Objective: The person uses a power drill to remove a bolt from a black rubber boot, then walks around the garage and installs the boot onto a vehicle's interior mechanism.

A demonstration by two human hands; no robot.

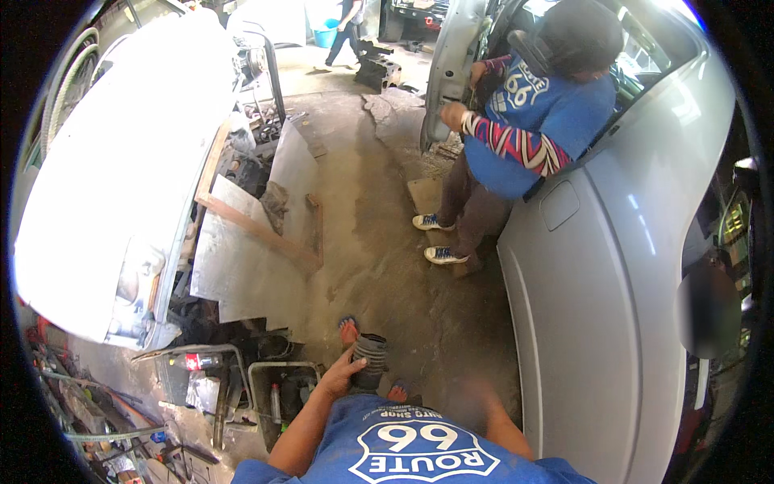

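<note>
I've got my left grip point(344, 371) clamped on the black corrugated hose point(372, 353), just ahead of the blue shirt point(339, 440); probably light, flexible, best held mid-length. Right grip point(477, 397) blurred, can't tell.

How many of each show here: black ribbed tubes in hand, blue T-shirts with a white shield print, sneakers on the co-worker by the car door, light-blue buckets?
Black ribbed tube, in the left hand: 1
Printed blue T-shirts, wearer's shirt and co-worker's shirt: 2
Co-worker's sneakers: 2
Light-blue bucket, in the background: 1
Total: 6
</note>
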